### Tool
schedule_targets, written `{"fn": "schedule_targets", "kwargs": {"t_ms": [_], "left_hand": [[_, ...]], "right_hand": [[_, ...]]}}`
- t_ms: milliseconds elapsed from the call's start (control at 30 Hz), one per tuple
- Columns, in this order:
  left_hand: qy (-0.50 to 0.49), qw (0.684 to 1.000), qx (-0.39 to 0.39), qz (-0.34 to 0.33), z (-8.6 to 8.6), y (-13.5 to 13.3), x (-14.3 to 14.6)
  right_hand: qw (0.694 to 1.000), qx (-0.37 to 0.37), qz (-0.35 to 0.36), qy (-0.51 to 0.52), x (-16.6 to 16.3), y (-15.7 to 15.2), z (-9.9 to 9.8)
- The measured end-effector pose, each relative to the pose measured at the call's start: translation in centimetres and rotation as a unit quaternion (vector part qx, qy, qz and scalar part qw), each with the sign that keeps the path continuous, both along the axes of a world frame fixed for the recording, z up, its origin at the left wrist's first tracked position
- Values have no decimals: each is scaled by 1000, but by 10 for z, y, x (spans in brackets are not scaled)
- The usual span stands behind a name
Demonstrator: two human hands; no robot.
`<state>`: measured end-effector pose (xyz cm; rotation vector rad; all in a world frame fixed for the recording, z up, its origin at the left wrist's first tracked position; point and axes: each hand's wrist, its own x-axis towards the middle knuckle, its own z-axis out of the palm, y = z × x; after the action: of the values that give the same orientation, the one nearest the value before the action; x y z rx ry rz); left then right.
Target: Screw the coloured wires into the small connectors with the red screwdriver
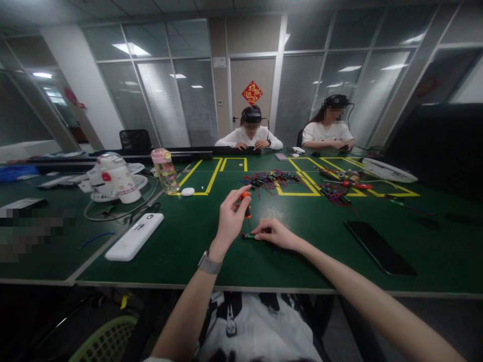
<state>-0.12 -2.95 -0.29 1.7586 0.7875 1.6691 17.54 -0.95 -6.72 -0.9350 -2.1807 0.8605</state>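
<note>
My left hand (233, 213) is closed round an orange and black screwdriver (247, 212), held upright with its thin shaft pointing down. The shaft's tip meets a small green circuit board (248, 236) on the table, though the exact contact point is too small to make out. From the right, my right hand (274, 233) pinches the board's right end between thumb and fingers and holds it against the tabletop. Beyond my hands lies a heap of small boards with red, blue and black wires (269, 180).
On the green table (181, 251) lie a white power bank (135, 237) at left and a black phone (379, 247) at right. A pink-lidded bottle (165, 171), white earbud case (187, 191) and red-handled tool (356, 185) stand farther back. Two people (251, 134) sit across.
</note>
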Motion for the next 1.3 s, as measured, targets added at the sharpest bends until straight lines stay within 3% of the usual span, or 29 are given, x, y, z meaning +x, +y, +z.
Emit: {"fn": "schedule_targets", "kwargs": {"t_ms": [200, 500, 800, 933, 1100, 1300], "left_hand": [[13, 1000, 6, -23, 0, -2, -1], [56, 992, 56, 97, 0, -2, -1], [126, 986, 81, 69, 5, 0, -6], [158, 981, 105, 27, 9, -4, -5], [159, 982, 98, 2, 5, -6, -1], [160, 982, 86, 47, 0, -1, -6]], "right_hand": [[1000, 2, 3, 2, 0, 1, 0], [1000, -21, -4, 9, 0, 3, -3], [999, -22, -1, 25, -1, 2, -3], [1000, -19, -1, 20, 0, 2, -3], [1000, -17, 0, 13, 0, 2, -2], [1000, -21, 1, 10, 0, 2, -3]]}}
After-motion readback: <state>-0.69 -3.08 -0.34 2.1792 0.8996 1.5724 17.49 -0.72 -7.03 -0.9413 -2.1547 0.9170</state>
